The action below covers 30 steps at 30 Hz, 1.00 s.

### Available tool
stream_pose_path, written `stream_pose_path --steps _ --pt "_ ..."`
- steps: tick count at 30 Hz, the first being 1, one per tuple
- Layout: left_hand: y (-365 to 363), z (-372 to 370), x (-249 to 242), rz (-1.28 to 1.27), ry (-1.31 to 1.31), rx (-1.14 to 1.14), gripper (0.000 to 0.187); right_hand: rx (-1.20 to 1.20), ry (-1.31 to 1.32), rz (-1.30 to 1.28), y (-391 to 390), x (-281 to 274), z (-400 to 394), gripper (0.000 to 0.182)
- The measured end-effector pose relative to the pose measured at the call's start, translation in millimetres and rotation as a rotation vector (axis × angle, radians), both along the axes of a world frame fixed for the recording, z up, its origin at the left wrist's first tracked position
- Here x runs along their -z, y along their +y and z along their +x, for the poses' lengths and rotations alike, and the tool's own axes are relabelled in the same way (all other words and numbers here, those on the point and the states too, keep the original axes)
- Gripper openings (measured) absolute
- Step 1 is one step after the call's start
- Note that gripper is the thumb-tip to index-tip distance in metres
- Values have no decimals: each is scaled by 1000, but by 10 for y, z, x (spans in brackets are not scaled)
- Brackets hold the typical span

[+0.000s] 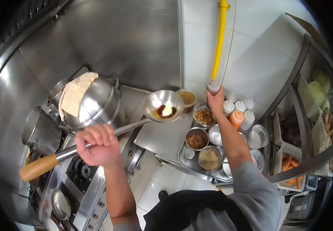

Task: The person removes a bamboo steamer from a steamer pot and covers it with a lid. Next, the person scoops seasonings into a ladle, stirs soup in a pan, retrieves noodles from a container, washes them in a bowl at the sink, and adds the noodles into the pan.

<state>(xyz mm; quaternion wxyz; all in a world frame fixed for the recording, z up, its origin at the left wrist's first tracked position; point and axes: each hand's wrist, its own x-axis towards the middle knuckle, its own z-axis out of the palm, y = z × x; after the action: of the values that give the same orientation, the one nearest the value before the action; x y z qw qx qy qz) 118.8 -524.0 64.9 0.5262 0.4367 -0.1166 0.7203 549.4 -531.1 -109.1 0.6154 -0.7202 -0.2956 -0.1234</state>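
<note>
Both hands are folded tight: the left hand [97, 145] around a ladle's [134, 125] steel shaft, the right hand [215, 101] around a dark bottle [213, 87] near white-topped squeeze bottles [228, 106]. The ladle slants from wooden end, lower left, to bowl, upper right, over the table [157, 140].

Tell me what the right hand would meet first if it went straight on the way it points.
Probably the white tiled wall or the yellow pipe running down it, with the bottle in the right hand leading. One view leaves the depth unclear.
</note>
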Motion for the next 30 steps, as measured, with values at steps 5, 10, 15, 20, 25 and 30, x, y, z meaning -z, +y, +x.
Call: stream_pose_path --steps 5,10,15,20,25,30 --pt "-368 -456 -8 -51 25 -231 44 88 186 -98 87 404 45 76" --pt "-710 -1110 103 -29 79 -327 45 259 246 -43 153 400 -230 83" --pt "-1135 -1940 244 -26 129 -530 44 -528 -17 -401 -619 -75 -1646 41" --pt "-1579 -2753 390 -38 93 -574 39 -923 -915 -1018 -1110 266 -2556 22" --pt "-2340 -3518 591 -166 16 -736 40 -1593 -285 -1053 -1504 175 -4416 23" --pt "-3007 -4115 847 -247 45 -1011 44 -2459 474 -931 -2257 -452 -6759 34"
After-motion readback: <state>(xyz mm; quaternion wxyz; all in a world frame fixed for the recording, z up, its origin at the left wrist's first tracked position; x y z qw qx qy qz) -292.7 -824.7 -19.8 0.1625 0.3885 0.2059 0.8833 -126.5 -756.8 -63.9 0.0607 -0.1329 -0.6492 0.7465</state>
